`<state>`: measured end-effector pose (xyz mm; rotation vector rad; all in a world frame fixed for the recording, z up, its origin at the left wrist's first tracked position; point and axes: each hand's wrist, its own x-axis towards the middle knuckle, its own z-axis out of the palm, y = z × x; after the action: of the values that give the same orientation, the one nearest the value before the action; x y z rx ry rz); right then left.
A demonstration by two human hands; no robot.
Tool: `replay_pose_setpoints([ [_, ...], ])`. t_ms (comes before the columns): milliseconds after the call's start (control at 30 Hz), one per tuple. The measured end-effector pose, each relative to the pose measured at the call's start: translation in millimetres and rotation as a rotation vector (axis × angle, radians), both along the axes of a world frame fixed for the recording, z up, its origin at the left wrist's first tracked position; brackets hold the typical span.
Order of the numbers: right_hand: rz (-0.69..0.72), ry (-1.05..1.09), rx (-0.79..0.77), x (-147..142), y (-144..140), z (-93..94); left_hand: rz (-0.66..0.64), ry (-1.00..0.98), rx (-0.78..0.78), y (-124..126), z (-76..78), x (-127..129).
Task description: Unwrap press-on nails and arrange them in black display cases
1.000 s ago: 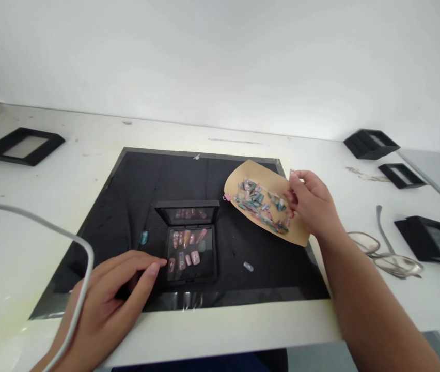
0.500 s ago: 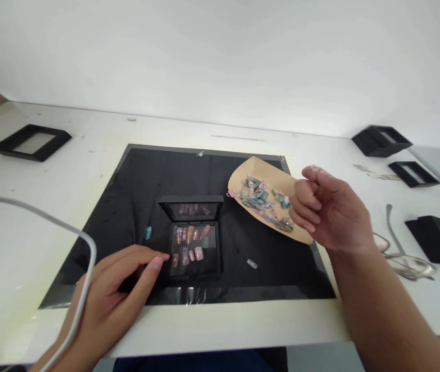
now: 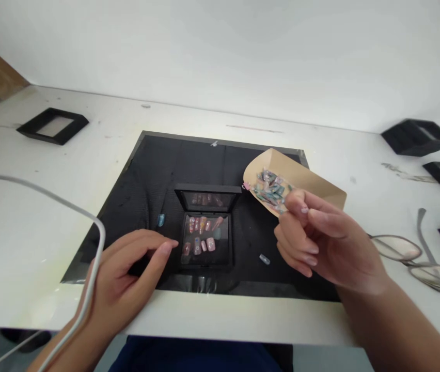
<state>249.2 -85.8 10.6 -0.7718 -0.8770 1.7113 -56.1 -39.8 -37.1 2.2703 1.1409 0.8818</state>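
Head view: the step in hand was judged to be the carrying of a picked press-on nail from the tan paper sheet (image 3: 313,181) toward the open black display box (image 3: 206,232), which lay on the black mat (image 3: 158,170) on the tabletop (image 3: 30,227). The right hand (image 3: 324,243) was raised above the mat's right side, fingers curled narrowly, thumb against forefinger; whether a nail was pinched there could not be told. The left hand (image 3: 127,274) was rested loosely open, its fingertips just beside the box's left edge. The box's lid was tilted up at the far side, and the nails inside were laid with their long axes roughly away from the person. A precise, aligned placement was judged to be called for next.
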Motion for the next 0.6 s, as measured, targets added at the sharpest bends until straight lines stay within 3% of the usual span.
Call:
replay_pose_setpoints([
  [400, 0.070, 0.030, -0.047, -8.8, -9.7, -1.6, -0.135, -0.043, 0.041, -4.0, 8.0, 5.3],
  [600, 0.000, -0.263, -0.022, -16.4, -8.2, -5.9, -0.152, -0.032, 0.027, -4.2, 4.5, 3.6],
])
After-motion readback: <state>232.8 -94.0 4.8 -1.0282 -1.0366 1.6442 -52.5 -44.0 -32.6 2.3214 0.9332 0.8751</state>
